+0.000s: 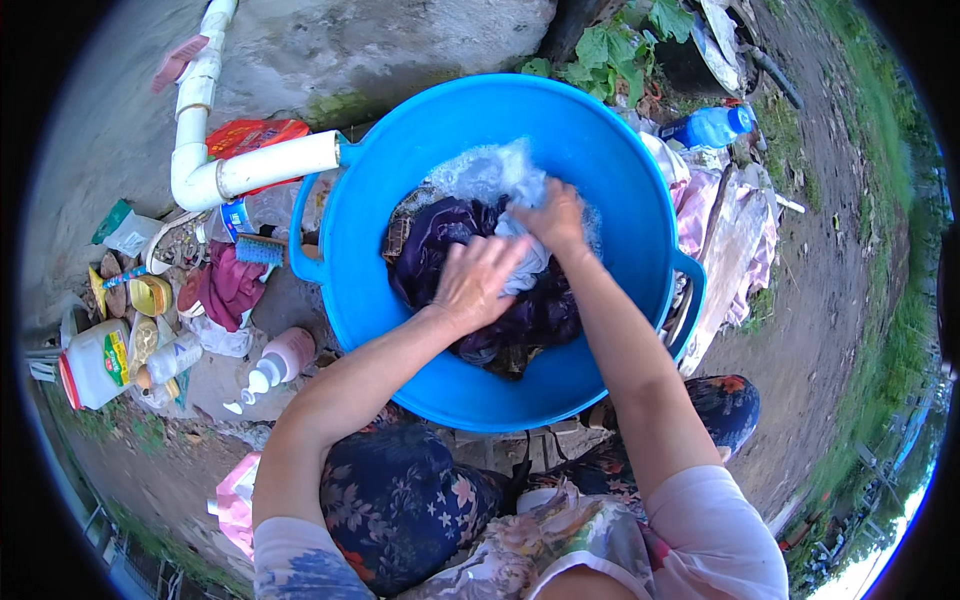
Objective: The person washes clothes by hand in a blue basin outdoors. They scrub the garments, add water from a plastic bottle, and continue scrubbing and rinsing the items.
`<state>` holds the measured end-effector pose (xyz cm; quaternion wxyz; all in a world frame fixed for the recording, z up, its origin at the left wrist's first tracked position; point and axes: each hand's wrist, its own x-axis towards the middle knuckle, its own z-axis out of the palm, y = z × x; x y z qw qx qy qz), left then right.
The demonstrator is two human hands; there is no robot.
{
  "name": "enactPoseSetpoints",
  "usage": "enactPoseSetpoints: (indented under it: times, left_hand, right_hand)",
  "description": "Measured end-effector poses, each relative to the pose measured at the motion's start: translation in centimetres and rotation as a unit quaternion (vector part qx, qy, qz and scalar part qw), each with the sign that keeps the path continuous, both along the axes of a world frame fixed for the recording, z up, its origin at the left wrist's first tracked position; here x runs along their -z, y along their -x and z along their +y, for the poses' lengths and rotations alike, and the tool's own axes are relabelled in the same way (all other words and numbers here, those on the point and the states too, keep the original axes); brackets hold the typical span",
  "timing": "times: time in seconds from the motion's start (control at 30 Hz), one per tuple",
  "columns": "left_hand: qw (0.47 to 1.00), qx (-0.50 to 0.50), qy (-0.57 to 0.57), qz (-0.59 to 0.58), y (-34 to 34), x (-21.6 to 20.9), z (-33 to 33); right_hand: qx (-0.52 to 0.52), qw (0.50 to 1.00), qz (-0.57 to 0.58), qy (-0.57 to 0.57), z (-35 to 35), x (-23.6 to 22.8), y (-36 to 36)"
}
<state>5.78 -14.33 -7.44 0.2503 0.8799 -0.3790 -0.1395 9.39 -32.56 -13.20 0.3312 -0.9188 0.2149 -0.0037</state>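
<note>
A big blue tub [628,190] with side handles stands in front of me, between my knees. Dark purple laundry [440,237] lies wet inside it, and whitish suds [475,168] gather toward the far side. A pale bluish-white cloth [530,268] is bunched on top of the dark fabric. My left hand [472,283] rests on the laundry with its fingers stretched out, their tips against the pale cloth. Slightly farther away, my right hand [555,217] is closed on the upper end of that cloth. Its fingertips are partly hidden in the folds.
A white pipe [275,166] ends at the tub's far-left rim. To the left are a scrubbing brush [262,250], a pinkish bottle [285,357], a white jug [97,366] and maroon cloth [225,285]. At right lie a blue bottle [708,127] and a board [722,235] over pink fabric.
</note>
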Motion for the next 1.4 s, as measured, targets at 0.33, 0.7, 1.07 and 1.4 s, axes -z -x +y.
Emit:
enactPoseSetpoints:
  times: [0.33,0.7,1.07,1.4]
  left_hand:
    - [0.985,-0.038,-0.169,0.006,1.0,6.2,1.7]
    - [0.969,-0.097,-0.152,0.169,0.0,5.1,1.9]
    - [0.877,-0.294,0.196,0.324,-3.9,1.8,1.0]
    - [0.986,-0.121,-0.033,0.112,0.6,1.3,2.0]
  right_hand:
    - [-0.167,0.98,-0.035,0.104,7.9,-3.0,5.0]
    - [-0.197,0.976,-0.079,0.053,7.6,-3.6,7.6]
    - [0.195,0.797,-0.088,-0.564,-0.1,-5.4,-2.3]
    - [-0.038,0.996,-0.082,-0.006,5.3,-4.4,8.7]
